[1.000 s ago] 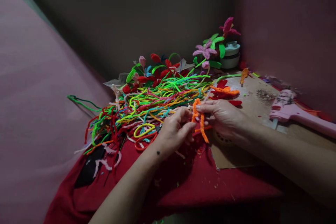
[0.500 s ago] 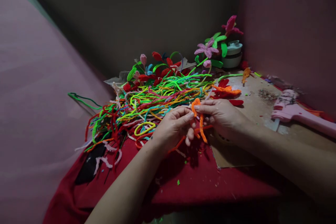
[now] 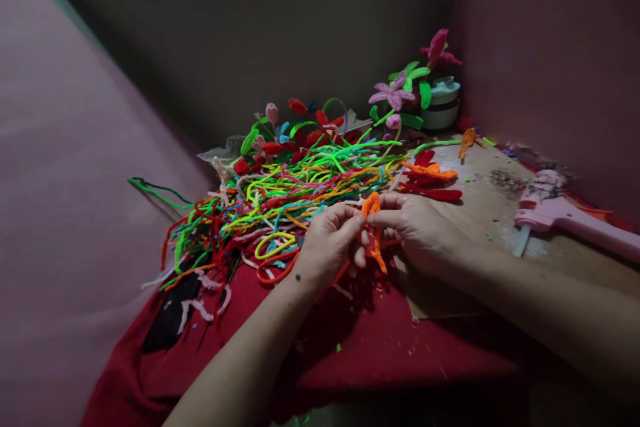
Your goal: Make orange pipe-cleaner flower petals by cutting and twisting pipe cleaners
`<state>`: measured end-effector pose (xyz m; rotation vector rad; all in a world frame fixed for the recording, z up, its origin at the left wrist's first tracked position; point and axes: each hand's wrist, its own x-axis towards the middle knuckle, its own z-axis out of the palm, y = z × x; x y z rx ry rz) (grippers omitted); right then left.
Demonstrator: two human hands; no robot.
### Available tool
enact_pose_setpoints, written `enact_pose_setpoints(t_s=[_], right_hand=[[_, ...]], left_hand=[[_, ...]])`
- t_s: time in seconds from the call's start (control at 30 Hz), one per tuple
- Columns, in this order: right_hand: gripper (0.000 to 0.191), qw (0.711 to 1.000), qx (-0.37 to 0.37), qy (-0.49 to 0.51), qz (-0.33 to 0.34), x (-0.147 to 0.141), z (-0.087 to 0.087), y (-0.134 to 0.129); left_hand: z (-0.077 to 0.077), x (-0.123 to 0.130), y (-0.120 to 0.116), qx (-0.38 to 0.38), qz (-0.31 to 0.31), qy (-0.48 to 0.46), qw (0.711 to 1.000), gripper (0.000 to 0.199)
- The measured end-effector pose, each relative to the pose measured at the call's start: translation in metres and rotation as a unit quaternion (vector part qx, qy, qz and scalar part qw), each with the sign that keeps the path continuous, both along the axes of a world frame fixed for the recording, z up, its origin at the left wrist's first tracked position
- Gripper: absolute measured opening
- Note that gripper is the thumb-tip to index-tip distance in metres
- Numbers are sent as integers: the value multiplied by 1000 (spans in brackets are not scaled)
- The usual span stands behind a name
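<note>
Between both hands is a bent orange fuzzy stem (image 3: 371,207), with a loop at the top and ends hanging down. My left hand (image 3: 336,237) pinches it from the left, thumb and forefinger together. From the right, my right hand (image 3: 404,221) pinches the same piece just below the loop. The fingertips of the two hands nearly meet. Behind them spreads a pile of many-coloured fuzzy stems (image 3: 320,177). Orange petal shapes (image 3: 433,171) and red petal shapes (image 3: 435,193) lie just beyond my right hand.
A pink glue gun (image 3: 545,210) lies at the right on a brown board (image 3: 480,213). Finished fuzzy flowers (image 3: 393,93) stand at the back beside a pale round container (image 3: 443,107). A black flat object (image 3: 173,320) rests on the red cloth (image 3: 400,353) at the left.
The orange stem's hanging ends have drawn closer together, and its loop looks narrower. My right hand has shifted slightly left and down. Both hands keep their pinch.
</note>
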<state>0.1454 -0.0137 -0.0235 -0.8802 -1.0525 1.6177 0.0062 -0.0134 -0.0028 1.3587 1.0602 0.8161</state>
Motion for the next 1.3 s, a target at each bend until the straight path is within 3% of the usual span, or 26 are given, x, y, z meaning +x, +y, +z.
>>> enact_pose_setpoints(t_s=[0.23,0.33,0.57,0.67,0.77,0.9,1.0,1.17,1.23,1.3], right_hand=[[8,999,-15,-45,-19,-5,8,-5],[2,998,8,-54,15,-1,3,-2],[13,990,10,-71,118,6,2,0],[17,997,-6,-32,64,7,7,-1],[15,999,37,6,-20,6,12,-3],[6,982,137,-81,-98,6,17,-7],[6,949,216,-174,-150,6,13,-9],[7,907,280,-262,-175,6,4,-8],[7,907,277,-273,-160,6,5,-8],[8,925,248,-260,-126,5,8,-9]], left_hand=[[-2,6,-6,16,9,84,996,10],[1,4,-4,0,10,44,999,11],[3,-12,10,-13,19,-43,999,18],[3,-15,11,-23,19,-49,998,17],[5,-13,8,-25,14,-43,999,14],[10,-8,4,-29,20,-34,999,13],[11,-5,1,-19,20,-24,999,13],[8,-2,0,18,25,-14,999,14],[6,-2,0,30,28,-20,999,16],[4,-2,0,36,26,-32,999,16]])
